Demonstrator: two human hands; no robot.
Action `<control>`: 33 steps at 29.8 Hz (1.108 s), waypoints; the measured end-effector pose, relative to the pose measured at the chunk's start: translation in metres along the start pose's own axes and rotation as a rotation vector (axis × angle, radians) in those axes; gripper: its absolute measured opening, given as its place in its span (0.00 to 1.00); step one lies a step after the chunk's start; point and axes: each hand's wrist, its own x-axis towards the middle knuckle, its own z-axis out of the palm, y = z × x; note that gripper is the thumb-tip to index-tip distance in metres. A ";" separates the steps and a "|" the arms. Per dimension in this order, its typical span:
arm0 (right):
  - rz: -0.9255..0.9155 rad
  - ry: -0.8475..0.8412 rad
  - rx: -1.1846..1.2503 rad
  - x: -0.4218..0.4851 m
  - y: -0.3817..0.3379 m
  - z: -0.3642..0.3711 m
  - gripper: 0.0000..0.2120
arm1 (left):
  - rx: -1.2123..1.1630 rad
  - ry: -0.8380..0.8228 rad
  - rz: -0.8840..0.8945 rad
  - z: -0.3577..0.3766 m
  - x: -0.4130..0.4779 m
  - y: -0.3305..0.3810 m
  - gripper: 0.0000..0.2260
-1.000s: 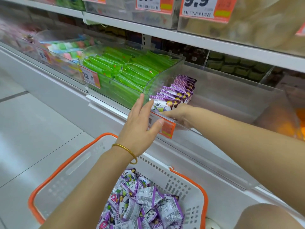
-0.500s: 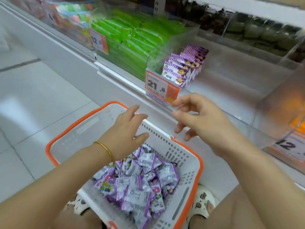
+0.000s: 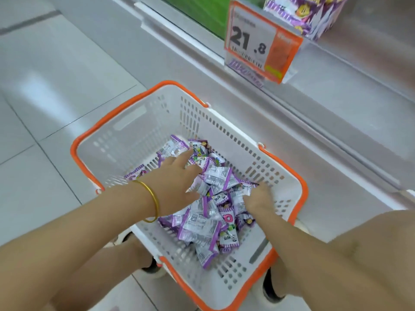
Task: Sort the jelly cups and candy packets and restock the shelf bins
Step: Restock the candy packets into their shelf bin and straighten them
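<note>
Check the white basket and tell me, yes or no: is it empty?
No, purple candy packets lie piled in the basket, where the left hand and right hand touch them.

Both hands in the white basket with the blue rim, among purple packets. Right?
Almost. The head view shows the basket rim is orange, not blue. The rest holds: left hand and right hand are both in the white basket among the purple packets.
</note>
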 end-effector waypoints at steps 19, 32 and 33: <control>-0.263 -0.249 0.794 -0.094 -0.023 -0.100 0.27 | -0.728 0.109 -0.145 -0.010 -0.005 0.034 0.25; -0.600 -0.168 0.614 -0.151 -0.039 -0.165 0.26 | -1.599 0.314 -0.184 -0.030 -0.016 0.059 0.09; -0.587 -0.179 0.647 -0.153 -0.041 -0.168 0.22 | -1.584 0.359 -0.187 -0.032 -0.015 0.056 0.06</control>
